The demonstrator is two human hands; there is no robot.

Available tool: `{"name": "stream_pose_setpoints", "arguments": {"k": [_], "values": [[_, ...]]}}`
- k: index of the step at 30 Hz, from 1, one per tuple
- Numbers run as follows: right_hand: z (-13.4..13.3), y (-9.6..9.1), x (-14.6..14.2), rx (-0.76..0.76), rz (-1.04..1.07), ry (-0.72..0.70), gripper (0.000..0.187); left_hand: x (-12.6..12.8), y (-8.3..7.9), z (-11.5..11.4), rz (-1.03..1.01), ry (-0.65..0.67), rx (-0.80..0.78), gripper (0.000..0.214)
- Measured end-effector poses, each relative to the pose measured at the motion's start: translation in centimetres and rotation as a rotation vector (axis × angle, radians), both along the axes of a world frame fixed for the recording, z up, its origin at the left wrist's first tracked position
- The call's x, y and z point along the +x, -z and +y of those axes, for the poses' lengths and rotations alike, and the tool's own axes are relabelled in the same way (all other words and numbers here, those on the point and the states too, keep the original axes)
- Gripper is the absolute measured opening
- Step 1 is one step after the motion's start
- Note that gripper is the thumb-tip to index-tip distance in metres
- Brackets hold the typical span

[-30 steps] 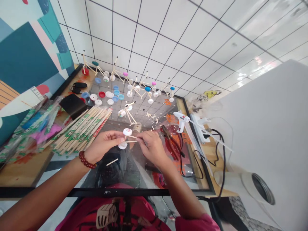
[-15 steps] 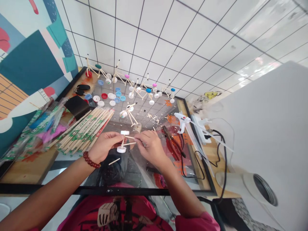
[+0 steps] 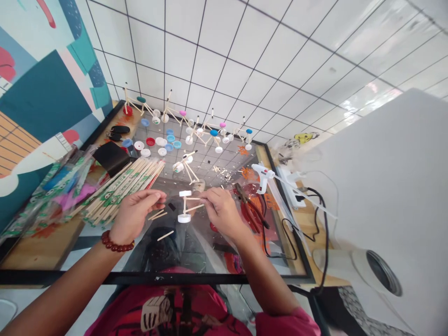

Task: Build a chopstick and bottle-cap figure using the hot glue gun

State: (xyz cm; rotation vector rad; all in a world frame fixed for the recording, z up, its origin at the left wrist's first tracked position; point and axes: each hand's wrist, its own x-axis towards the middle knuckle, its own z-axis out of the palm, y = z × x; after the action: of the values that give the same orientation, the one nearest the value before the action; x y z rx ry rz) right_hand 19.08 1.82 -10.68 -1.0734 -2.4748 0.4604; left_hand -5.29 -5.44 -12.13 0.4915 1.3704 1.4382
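Observation:
My right hand (image 3: 222, 207) pinches the ends of two thin wooden sticks of a small stick frame (image 3: 185, 205). White bottle caps sit at the two ends of its crosspiece like wheels, one cap (image 3: 185, 193) at the far end and another cap (image 3: 184, 218) at the near end. To the left, apart from the frame, my left hand (image 3: 140, 210) has its fingers curled together, and nothing shows between them. Short cut sticks (image 3: 159, 215) lie on the table beside it. One more loose stick (image 3: 165, 235) lies nearer to me.
Wrapped chopsticks (image 3: 119, 193) lie at left. Behind the frame stands another stick-and-cap model (image 3: 186, 166), with several more along the back edge. Coloured caps (image 3: 170, 138) are grouped nearby. Pliers (image 3: 252, 207), a white glue gun (image 3: 262, 176) and a power strip (image 3: 292, 186) lie at right.
My left hand has let go of the stick frame and drawn back to the left, uncovering short sticks. The frame, still in my right hand, has shifted slightly right.

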Motion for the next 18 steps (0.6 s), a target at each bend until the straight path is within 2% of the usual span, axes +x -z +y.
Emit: {"name": "stream_pose_setpoints", "arguments": {"k": [2, 4, 8, 10, 11, 13, 15, 17, 18], "values": [[0.4, -0.5, 0.6, 0.011, -0.007, -0.074, 0.022, -0.3, -0.1, 0.1, 0.126, 0.033, 0.011, 0.031], [1.0, -1.3, 0.9, 0.032, -0.029, -0.176, 0.023, -0.2, -0.6, 0.6, 0.188, 0.127, 0.028, 0.036], [1.8, -3.7, 0.8, 0.088, -0.104, -0.35, 0.026, 0.8, -1.7, 1.6, 0.111, 0.473, 0.052, 0.053], [1.9, -4.4, 0.6, 0.09, -0.087, -0.402, 0.025, 1.3, -1.8, 1.8, 0.122, 0.632, 0.044, 0.045], [1.9, -4.5, 0.5, 0.08, -0.042, -0.4, 0.023, 1.6, -1.7, 1.7, 0.135, 0.67, 0.039, 0.039], [1.6, -3.9, 0.7, 0.038, 0.123, -0.283, 0.024, 1.9, -1.3, 1.6, 0.123, 0.656, 0.033, 0.035], [1.1, -2.5, 0.9, -0.04, 0.339, -0.046, 0.034, 2.2, -0.9, 1.3, 0.072, 0.583, 0.032, 0.036], [0.5, -0.7, 1.1, -0.184, 0.5, 0.161, 0.036, 2.5, -0.6, 1.1, 0.04, 0.528, 0.03, 0.038], [0.1, 0.1, 1.0, -0.27, 0.544, 0.215, 0.033, 2.6, -0.5, 1.0, 0.039, 0.512, 0.03, 0.039]]}}
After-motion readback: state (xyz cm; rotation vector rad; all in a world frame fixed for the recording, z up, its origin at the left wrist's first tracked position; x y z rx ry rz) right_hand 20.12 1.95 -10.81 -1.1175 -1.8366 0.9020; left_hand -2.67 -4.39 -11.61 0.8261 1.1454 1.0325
